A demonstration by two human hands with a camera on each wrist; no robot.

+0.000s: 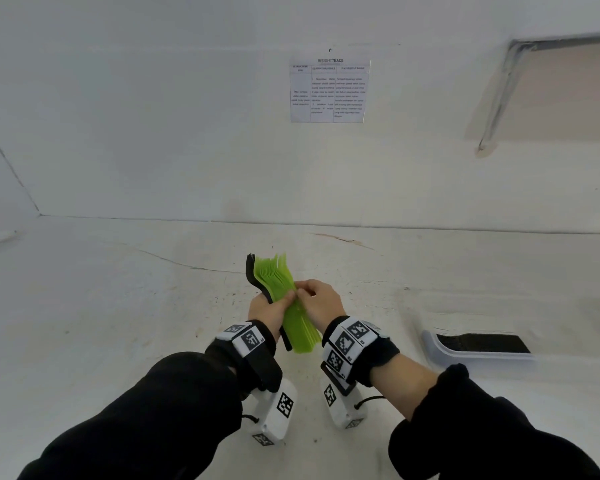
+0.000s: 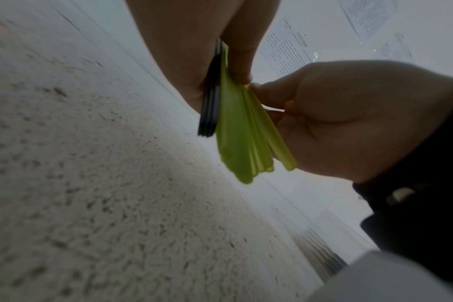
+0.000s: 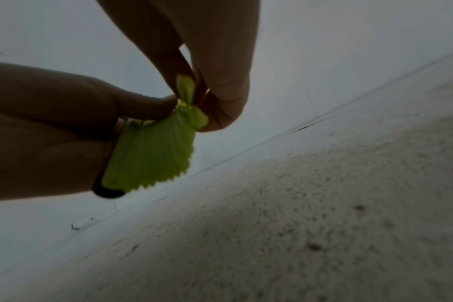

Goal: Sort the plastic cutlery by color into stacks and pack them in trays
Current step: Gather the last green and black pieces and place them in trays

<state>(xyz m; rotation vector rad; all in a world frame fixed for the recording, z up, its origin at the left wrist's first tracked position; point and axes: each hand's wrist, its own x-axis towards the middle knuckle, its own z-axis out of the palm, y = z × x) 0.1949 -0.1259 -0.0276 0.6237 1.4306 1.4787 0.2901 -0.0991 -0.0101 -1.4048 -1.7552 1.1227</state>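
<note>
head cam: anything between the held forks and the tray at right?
Nothing but bare white floor between the green forks and the tray, per the head view.

Wall sheet (image 1: 329,91) is headed "INSIGHTTRACE"; its table text is illegible

Head view bright and evenly lit; both wrist views dim, blurred.

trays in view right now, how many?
1. One tray lies on the floor at the right, beside the right hand, with dark cutlery inside it. Others may be out of frame.
</note>
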